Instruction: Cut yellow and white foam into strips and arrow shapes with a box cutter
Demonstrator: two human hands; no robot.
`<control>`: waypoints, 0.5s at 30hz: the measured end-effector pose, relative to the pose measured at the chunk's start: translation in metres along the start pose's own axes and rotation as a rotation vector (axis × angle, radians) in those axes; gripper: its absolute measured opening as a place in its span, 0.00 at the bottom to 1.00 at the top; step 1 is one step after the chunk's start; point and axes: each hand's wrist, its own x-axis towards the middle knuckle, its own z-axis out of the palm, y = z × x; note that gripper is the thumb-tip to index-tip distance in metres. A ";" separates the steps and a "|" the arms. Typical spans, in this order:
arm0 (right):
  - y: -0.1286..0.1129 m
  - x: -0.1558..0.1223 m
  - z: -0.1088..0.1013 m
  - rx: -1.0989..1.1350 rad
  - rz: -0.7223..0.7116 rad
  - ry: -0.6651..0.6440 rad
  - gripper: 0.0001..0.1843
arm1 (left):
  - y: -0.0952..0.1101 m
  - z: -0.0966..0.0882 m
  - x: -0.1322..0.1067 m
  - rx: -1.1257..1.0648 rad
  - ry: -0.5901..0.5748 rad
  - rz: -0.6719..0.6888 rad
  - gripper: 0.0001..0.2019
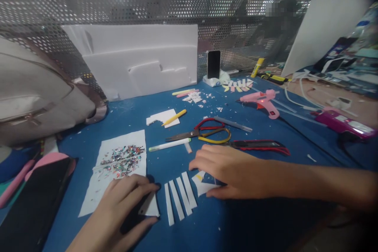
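My left hand [125, 201] rests at the near edge of the blue table [254, 212], fingers curled onto a small white foam piece [150, 206]. Just right of it lie several thin white foam strips [178, 197] side by side. My right hand [227, 171] lies flat over white foam scraps [203, 184], fingers stretched toward the strips. A white sheet [118, 165] with a heap of glitter bits [122, 159] sits left of my hands.
Scissors [203, 133], a white pen [169, 145], a red-black utility knife [260, 146], a yellow marker [174, 117] and a pink glue gun [262, 101] lie beyond. A white foam board [138, 59] leans on mesh. A phone [213, 64] stands upright; a bag [35, 90] sits left.
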 end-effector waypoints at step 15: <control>0.050 0.059 -0.030 -0.373 0.003 0.289 0.12 | 0.045 -0.013 0.024 -0.002 0.080 0.312 0.12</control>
